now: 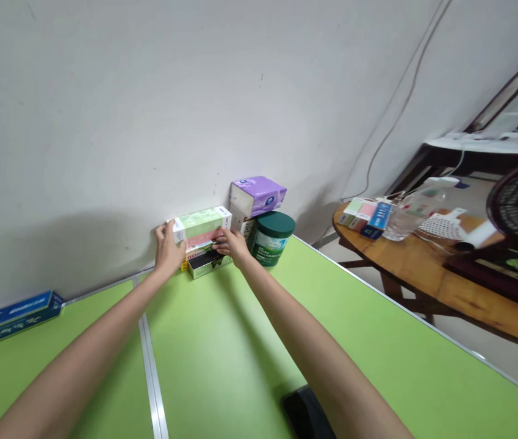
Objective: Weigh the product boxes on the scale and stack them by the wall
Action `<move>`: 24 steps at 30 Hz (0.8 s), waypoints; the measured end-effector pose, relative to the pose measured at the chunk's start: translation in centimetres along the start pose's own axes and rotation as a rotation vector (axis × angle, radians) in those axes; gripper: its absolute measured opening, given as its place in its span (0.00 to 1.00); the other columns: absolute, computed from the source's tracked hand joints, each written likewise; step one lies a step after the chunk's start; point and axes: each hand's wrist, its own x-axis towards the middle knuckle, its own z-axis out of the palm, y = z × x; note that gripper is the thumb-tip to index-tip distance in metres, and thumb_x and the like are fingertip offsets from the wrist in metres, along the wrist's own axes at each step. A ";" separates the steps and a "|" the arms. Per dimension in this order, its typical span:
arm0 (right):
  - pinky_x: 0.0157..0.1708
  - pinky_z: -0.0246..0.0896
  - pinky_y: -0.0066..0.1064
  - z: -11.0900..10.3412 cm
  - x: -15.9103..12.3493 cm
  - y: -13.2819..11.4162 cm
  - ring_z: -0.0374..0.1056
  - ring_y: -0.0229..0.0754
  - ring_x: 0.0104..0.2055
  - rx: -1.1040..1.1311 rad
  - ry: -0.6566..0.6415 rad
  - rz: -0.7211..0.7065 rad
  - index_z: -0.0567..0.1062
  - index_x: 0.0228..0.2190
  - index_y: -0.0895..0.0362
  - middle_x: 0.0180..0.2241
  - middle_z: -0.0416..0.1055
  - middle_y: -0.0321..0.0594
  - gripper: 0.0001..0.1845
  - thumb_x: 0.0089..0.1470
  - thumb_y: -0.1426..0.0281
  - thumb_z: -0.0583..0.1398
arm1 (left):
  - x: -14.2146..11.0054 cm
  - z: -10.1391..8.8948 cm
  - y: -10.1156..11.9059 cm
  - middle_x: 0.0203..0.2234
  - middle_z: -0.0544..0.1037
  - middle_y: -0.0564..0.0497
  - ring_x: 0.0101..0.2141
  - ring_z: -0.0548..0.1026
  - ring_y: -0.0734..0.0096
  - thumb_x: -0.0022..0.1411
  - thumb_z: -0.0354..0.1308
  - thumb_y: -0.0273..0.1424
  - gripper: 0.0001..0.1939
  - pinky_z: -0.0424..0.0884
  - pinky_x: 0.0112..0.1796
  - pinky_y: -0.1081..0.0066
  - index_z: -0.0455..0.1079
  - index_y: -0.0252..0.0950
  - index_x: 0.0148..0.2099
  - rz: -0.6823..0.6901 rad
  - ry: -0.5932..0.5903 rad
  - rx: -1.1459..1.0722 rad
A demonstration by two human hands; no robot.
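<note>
My left hand (pixel 169 247) grips the left end of a long light-green and pink box (pixel 199 223), its thumb at the front. Whether this is one box or two stacked is unclear. My right hand (pixel 231 244) has its curled fingers on the pink front near the right end. Beneath lies a yellow and red box (pixel 197 252), partly hidden. In front of it sits a shallow open box (pixel 204 266) with a dark inside. To the right, a purple tissue pack (pixel 261 194) rests above another box, beside a green lidded tub (pixel 271 241).
A long blue box (pixel 16 320) lies by the wall on the left of the green table (pixel 222 366). A dark object (pixel 307 411) is at the front, under my right arm. On the right, a wooden table (pixel 464 286) holds small boxes (pixel 366 217) and a clear plastic bottle (pixel 417 210).
</note>
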 end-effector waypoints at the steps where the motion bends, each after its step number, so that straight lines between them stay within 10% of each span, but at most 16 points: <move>1: 0.17 0.64 0.22 -0.1 0.0 0.0 0.69 0.34 0.17 -0.008 -0.007 0.002 0.64 0.43 0.58 0.20 0.70 0.32 0.11 0.60 0.67 0.55 | -0.1 -0.1 -0.1 0.56 0.54 0.40 0.53 0.68 0.55 0.57 0.56 0.24 0.31 0.64 0.56 0.57 0.54 0.37 0.62 0.002 0.015 -0.006; 18: 0.17 0.59 0.19 -0.1 0.3 -0.5 0.65 0.30 0.17 -0.160 -0.042 -0.132 0.61 0.55 0.56 0.21 0.67 0.30 0.21 0.59 0.69 0.53 | -0.4 0.2 -1.8 0.53 0.62 0.39 0.51 0.70 0.58 0.58 0.53 0.24 0.30 0.64 0.55 0.56 0.53 0.36 0.62 -0.145 0.048 -0.234; 24: 0.18 0.56 0.19 -0.4 -4.0 1.5 0.62 0.29 0.18 -0.204 -0.076 -0.091 0.60 0.54 0.59 0.23 0.67 0.30 0.23 0.55 0.78 0.51 | -2.2 -1.0 -1.7 0.59 0.58 0.36 0.58 0.63 0.53 0.54 0.54 0.20 0.32 0.59 0.58 0.52 0.55 0.35 0.62 -0.156 -0.049 -0.183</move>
